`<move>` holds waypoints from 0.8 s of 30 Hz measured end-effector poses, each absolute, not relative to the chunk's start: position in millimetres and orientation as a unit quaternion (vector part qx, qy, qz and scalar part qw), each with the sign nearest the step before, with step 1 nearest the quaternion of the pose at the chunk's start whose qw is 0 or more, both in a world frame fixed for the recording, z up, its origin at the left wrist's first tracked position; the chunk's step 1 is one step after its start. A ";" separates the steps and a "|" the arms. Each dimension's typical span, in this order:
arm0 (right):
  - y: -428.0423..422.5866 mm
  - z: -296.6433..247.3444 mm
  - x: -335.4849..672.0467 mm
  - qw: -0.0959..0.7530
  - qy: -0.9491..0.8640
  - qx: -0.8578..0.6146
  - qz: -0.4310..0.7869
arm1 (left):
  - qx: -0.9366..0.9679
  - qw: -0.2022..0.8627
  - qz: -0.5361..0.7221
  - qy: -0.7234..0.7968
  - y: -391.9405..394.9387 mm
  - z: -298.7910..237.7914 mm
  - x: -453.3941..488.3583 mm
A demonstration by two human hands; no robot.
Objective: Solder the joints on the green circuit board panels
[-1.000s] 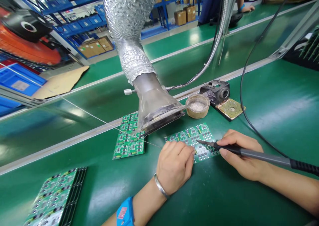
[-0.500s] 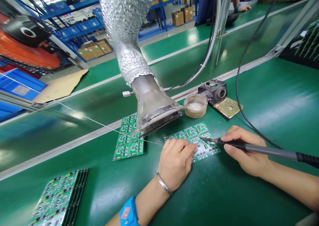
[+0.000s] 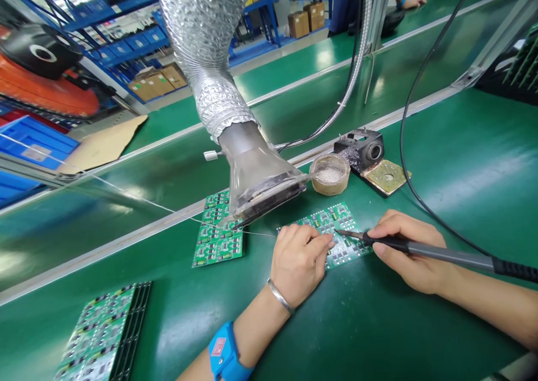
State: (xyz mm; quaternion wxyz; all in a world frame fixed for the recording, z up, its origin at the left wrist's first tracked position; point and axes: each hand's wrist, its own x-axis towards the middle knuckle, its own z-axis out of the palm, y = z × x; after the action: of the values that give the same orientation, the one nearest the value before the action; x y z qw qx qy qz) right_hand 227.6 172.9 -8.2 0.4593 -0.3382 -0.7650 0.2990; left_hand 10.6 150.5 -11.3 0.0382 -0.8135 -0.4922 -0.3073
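Note:
In my right hand [image 3: 409,252] is a soldering iron [image 3: 445,258], gripped like a pen, its tip pointing left onto a green circuit board [image 3: 347,221]. The board lies flat on the bench with many small parts on it. My left hand [image 3: 299,260] is closed and rests over the board's left part. A thin strand of solder wire [image 3: 260,234] runs from the far left into its fingers; the pinched end near the iron's tip is mostly hidden. Around the left wrist are a metal bangle [image 3: 281,297] and a blue strap [image 3: 227,352].
A fume extractor nozzle [image 3: 264,173] hangs over a stack of boards [image 3: 218,238]. Behind the work stand a round tub [image 3: 330,175] and an iron stand [image 3: 362,148] with a sponge [image 3: 389,176]. More stacked boards [image 3: 98,330] lie front left. A cable [image 3: 403,123] loops at right.
The camera view has shifted slightly. Both hands keep nearly the same place over the board, and the iron's tip stays at about the same spot.

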 end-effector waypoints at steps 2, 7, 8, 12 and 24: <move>173.3 -8.2 229.0 0.459 -0.768 -0.337 0.293 | -0.813 0.037 -0.311 -0.490 151.4 -11.8 10.7; 170.0 -3.3 234.4 0.480 -0.772 -0.311 0.277 | -0.806 0.020 -0.345 -0.481 142.9 -4.8 9.5; 167.8 -2.3 234.9 0.481 -0.775 -0.304 0.274 | -0.804 0.008 -0.357 -0.475 138.6 -1.6 9.9; 156.0 -2.6 231.0 0.412 -0.835 -0.290 0.222 | -0.808 -0.067 -0.405 -0.422 117.7 8.6 15.7; 165.9 -4.7 239.8 0.327 -0.889 -0.318 0.048 | -0.854 0.136 -0.319 -0.389 118.5 35.3 -15.4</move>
State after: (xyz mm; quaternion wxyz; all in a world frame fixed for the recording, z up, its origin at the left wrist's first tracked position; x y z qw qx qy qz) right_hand 239.8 165.9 -4.7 0.3271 -0.3179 -0.8886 0.0476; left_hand -15.4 118.5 35.3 0.1358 -0.8536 -0.3887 -0.3192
